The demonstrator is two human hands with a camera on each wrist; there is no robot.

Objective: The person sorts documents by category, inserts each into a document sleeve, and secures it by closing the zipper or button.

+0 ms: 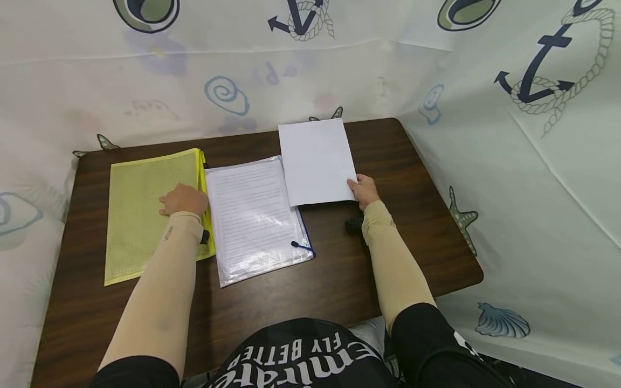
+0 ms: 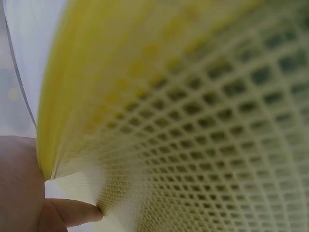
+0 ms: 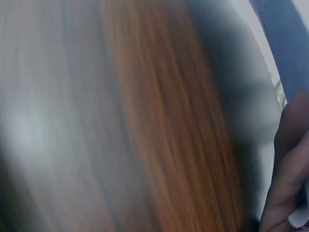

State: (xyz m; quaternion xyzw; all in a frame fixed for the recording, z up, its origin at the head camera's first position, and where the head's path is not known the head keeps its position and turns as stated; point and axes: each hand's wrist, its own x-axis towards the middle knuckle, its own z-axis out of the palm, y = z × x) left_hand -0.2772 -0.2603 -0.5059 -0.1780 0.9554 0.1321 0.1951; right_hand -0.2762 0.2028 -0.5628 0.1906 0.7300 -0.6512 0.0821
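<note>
My left hand [image 1: 184, 200] is on the yellow mesh zipper pouch [image 1: 140, 226], near its right edge, with fingers curled. In the left wrist view the pouch's mesh [image 2: 207, 145] bulges close to the camera, and the fingers pinch it by its yellow border. My right hand [image 1: 365, 189] grips the lower right corner of a blank white paper [image 1: 317, 161], thumb on top. This paper overlaps the upper right of a clear zipper pouch [image 1: 303, 240] with lined paper [image 1: 247, 215] inside. Blur hides most of the right wrist view; part of the right hand [image 3: 289, 169] shows at its edge.
Everything lies on a dark wooden table [image 1: 271, 307] with rounded corners. A patterned white curtain [image 1: 368, 81] hangs behind and to the right. A dark blue zipper pull [image 1: 303, 247] sits at the clear pouch's lower right. The person's torso [image 1: 301, 355] borders the front edge.
</note>
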